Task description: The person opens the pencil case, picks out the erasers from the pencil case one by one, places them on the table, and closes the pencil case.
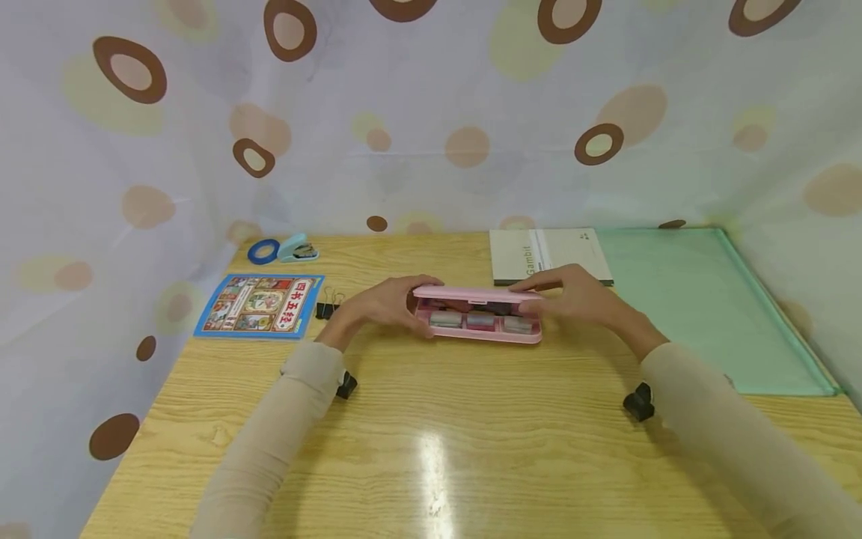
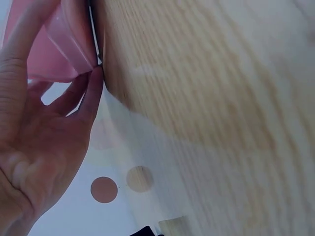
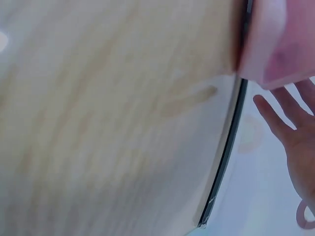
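A pink pencil case [image 1: 483,337] lies across the table's middle with its lid [image 1: 471,292] partly raised. Through the gap show several small pale blocks along the front and darker pieces behind them. My left hand [image 1: 387,305] grips the left end, thumb at the front and fingers behind; the left wrist view shows its fingertips [image 2: 93,81] at the case's lower edge. At the right end, my right hand [image 1: 572,299] holds the lid between thumb and forefinger. Its other fingers [image 3: 273,118] extend behind the case in the right wrist view.
Behind the case lies a white "Gambit" book [image 1: 572,251], beside a green mat [image 1: 700,314] on the right. To the left are a blue-edged booklet [image 1: 263,305], a black binder clip [image 1: 326,309], blue tape [image 1: 263,251] and a light-blue stapler [image 1: 295,249]. A patterned curtain [image 1: 431,112] encloses the table.
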The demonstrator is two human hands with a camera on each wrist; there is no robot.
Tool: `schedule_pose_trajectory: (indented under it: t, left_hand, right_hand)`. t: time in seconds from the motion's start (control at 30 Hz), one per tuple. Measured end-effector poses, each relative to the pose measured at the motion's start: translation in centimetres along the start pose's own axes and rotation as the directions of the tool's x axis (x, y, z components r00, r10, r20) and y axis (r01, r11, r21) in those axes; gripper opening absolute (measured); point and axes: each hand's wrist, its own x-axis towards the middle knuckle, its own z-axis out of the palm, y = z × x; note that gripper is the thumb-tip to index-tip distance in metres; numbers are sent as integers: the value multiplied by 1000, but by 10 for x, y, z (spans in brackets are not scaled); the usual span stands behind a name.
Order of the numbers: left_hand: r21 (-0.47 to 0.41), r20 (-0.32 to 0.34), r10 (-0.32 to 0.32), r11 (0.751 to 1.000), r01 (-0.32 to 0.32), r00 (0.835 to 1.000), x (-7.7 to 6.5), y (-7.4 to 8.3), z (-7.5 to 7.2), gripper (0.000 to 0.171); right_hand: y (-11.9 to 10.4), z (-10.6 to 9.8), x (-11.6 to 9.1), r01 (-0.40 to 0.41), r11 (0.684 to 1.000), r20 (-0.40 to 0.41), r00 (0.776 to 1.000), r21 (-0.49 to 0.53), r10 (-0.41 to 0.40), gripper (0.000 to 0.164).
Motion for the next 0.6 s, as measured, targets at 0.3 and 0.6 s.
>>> schedule_pose_trajectory:
  t: [0.3, 0.6]
  left_hand:
    - [-143, -19, 79, 986, -80, 997, -2, -2, 11, 110]
    - [-94, -70, 10, 995, -16, 998, 0, -4, 17, 135]
  right_hand:
    - [3, -11, 6, -42, 984, -89, 994, 172, 58, 41]
    - [2, -10, 26, -153, 934, -198, 954, 324, 225, 53]
